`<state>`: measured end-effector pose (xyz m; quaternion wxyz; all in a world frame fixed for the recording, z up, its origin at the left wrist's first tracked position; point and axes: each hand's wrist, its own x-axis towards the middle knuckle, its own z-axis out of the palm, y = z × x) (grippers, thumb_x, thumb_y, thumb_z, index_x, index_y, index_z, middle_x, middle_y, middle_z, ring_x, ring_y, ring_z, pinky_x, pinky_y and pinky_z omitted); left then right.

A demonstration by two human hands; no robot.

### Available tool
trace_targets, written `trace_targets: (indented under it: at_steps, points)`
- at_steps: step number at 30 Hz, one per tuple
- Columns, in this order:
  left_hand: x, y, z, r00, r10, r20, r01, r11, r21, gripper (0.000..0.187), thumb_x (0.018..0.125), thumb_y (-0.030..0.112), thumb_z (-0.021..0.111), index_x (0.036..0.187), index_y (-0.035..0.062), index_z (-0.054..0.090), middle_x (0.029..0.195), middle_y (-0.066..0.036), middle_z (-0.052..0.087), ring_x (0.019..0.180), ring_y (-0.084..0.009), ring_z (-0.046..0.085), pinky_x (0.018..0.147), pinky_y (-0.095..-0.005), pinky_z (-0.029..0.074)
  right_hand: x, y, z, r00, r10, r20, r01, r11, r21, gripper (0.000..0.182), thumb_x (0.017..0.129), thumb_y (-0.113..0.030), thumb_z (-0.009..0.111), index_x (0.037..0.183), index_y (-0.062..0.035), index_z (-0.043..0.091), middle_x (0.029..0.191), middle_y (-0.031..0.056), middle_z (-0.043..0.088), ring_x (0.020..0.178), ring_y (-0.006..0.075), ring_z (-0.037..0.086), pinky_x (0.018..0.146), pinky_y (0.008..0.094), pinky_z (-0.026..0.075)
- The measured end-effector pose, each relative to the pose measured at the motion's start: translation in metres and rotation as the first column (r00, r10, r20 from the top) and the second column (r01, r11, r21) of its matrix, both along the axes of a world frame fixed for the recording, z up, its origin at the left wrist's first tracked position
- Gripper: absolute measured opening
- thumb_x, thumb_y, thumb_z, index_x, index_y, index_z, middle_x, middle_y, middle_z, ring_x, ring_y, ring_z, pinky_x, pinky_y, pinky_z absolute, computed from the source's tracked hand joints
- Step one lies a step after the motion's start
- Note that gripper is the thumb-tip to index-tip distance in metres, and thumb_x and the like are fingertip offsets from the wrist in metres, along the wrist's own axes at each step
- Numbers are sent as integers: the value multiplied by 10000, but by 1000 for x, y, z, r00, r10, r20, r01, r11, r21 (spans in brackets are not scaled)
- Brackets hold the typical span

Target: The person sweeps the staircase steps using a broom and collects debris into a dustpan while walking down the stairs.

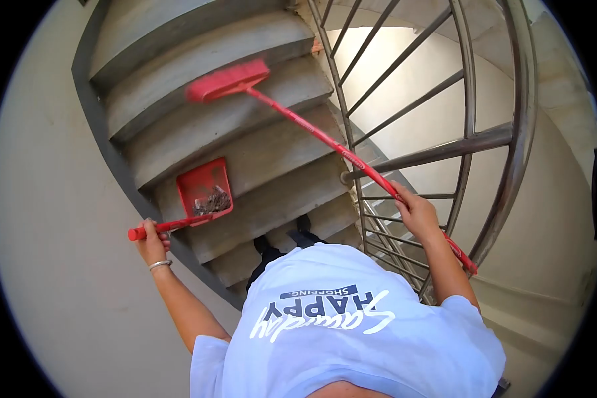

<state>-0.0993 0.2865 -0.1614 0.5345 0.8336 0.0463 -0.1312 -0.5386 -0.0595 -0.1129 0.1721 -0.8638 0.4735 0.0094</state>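
Observation:
At the left, my left hand (153, 244) is closed round the handle of a red dustpan (201, 178), whose pan hangs over the steps with a heap of grey debris (214, 201) in it. My right hand (418, 213) grips the red stick of a broom (225, 82) at the right, beside the railing. The stick slants up and left to the broom head, which is slightly blurred over an upper step. Whether the bristles touch the step I cannot tell.
Curved concrete stairs (259, 142) run up the middle. A metal railing (438, 147) bounds them on the right, with more steps below behind it. The plain wall (53, 199) with a dark grey border stands on the left. My dark shoes (304, 229) are on a lower step.

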Motion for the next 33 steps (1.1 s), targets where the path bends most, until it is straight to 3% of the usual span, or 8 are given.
trace_targets:
  at_steps: [2,3,5,11,17,24,30,33]
  points:
    - [0,1,-1,1000,5,-4,-5,1000,-2,280,887,332,504,830,61,548,539,-33,488,361,-108,440,334,-232,346,8,-9,-5,990,144,2,-144,989,-38,435,872,-237,561,1294,-324,501,790,147,651,728,346,632,642,449,495]
    - [-1,3,-2,1000,3,2,-3,1000,-10,279,886,331,506,831,61,548,539,-34,487,360,-110,439,333,-234,348,16,-12,-2,990,142,5,-142,989,-39,435,872,-237,561,1294,-324,501,790,147,651,728,346,632,642,449,495]
    - [-1,2,-2,1000,-3,9,3,1000,-19,279,885,331,508,833,60,549,539,-36,487,359,-112,438,332,-236,350,37,-18,4,959,212,-190,-221,975,-23,379,890,-271,533,1266,-321,527,765,141,648,697,339,629,627,458,493]
    - [-2,4,-5,1000,17,-1,-17,999,-43,288,881,335,511,827,55,551,540,-36,484,359,-119,441,336,-239,352,92,-58,-12,933,285,-220,-304,951,-60,362,895,-292,520,1255,-317,542,822,156,657,753,333,635,662,463,497]
    - [-6,5,-4,1000,13,21,-13,1000,-16,301,877,349,513,822,56,554,539,-35,485,368,-119,453,340,-238,358,74,-112,-7,981,67,-180,-84,993,-88,371,879,-264,534,1248,-293,559,927,135,673,869,326,640,753,437,499]
    - [-4,3,-2,999,-11,44,11,1000,-7,299,882,342,509,826,53,557,539,-33,489,368,-106,441,340,-233,355,51,-95,-23,950,-120,-289,41,963,-265,448,878,-214,521,1323,-249,483,846,158,666,784,343,643,706,467,500]
    - [-2,6,-4,998,-45,32,46,999,-22,282,886,330,514,829,55,546,542,-32,488,368,-102,429,338,-228,349,23,-51,-21,956,-144,-256,100,979,-180,429,905,-233,494,1333,-260,471,780,172,652,736,360,634,671,476,492]
    - [-2,5,-1,999,-49,21,50,998,-26,276,887,326,517,834,57,542,544,-33,485,369,-103,428,337,-226,346,24,-55,-38,973,-103,-205,70,984,-162,408,895,-253,521,1298,-314,505,797,178,650,766,359,632,687,460,495]
